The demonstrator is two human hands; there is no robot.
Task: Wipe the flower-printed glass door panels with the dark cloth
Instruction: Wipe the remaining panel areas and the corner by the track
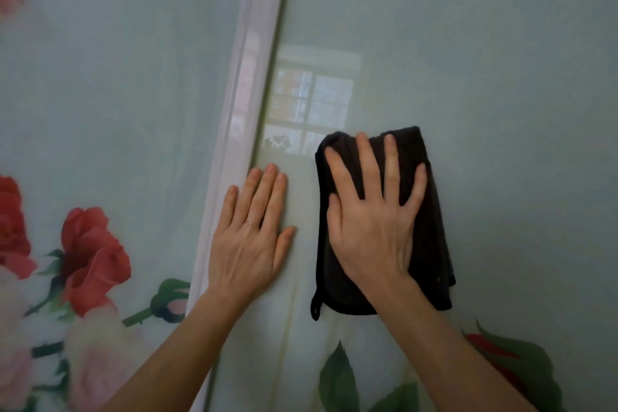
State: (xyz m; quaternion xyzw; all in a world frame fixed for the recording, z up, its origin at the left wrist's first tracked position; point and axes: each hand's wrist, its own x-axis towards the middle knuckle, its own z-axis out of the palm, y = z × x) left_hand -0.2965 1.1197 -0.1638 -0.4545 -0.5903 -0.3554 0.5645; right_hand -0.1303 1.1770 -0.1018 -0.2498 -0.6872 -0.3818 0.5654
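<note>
We see a home interior, prob. w/ sliding doors: glossy glass door panels printed w/ red roses, a white frame strip between them, and a window reflection w/ a pot plant on its sill. Which room, we cannot tell.

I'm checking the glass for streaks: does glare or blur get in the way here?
Head view: a bright window reflection glares on the pale-green glass panel above the dark folded cloth; the red printed flowers at the left edge look soft; the white door frame leans, likely wide-angle distortion.
</note>
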